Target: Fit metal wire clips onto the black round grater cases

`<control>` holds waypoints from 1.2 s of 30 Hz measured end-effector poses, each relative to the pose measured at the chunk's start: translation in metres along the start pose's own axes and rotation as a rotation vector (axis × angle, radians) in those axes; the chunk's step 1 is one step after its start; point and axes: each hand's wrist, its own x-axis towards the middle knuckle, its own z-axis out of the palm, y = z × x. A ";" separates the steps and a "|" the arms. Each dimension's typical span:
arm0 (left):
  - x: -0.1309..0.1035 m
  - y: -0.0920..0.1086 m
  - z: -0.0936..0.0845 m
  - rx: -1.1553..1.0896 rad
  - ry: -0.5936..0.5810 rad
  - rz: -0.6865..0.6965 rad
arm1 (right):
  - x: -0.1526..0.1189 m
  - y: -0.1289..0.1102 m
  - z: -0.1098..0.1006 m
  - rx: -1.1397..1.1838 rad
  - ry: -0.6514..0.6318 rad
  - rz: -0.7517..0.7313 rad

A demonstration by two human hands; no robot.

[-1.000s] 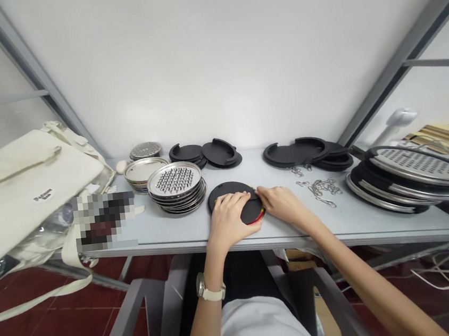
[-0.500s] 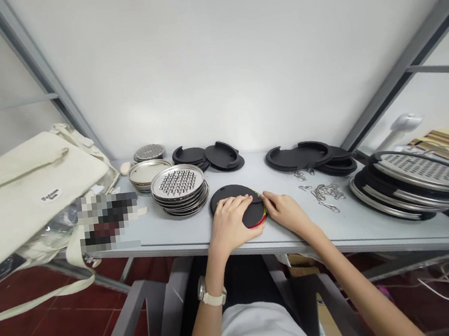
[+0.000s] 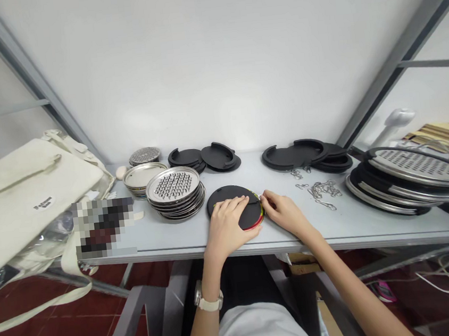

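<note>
In the head view, the left hand [image 3: 227, 225] presses a round black plastic disc [image 3: 230, 195] onto the grey tabletop [image 3: 179, 237]; the right hand [image 3: 284, 213] pinches a small silver metal clip [image 3: 259, 197] at its edge. A loose press could let the disc twist, and the clip slip.

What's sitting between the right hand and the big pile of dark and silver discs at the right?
A loose scatter of small metal clips lies on the tabletop between the right hand and that pile, seen in the head view.
</note>
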 end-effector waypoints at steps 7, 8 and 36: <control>0.000 0.003 -0.003 -0.015 0.004 0.007 | -0.001 0.000 -0.001 0.009 -0.004 -0.008; 0.000 0.003 -0.003 -0.016 0.002 0.008 | -0.001 0.001 -0.001 0.007 -0.005 -0.009; 0.001 0.003 -0.005 -0.031 -0.014 0.019 | 0.006 -0.001 0.002 -0.125 -0.022 -0.013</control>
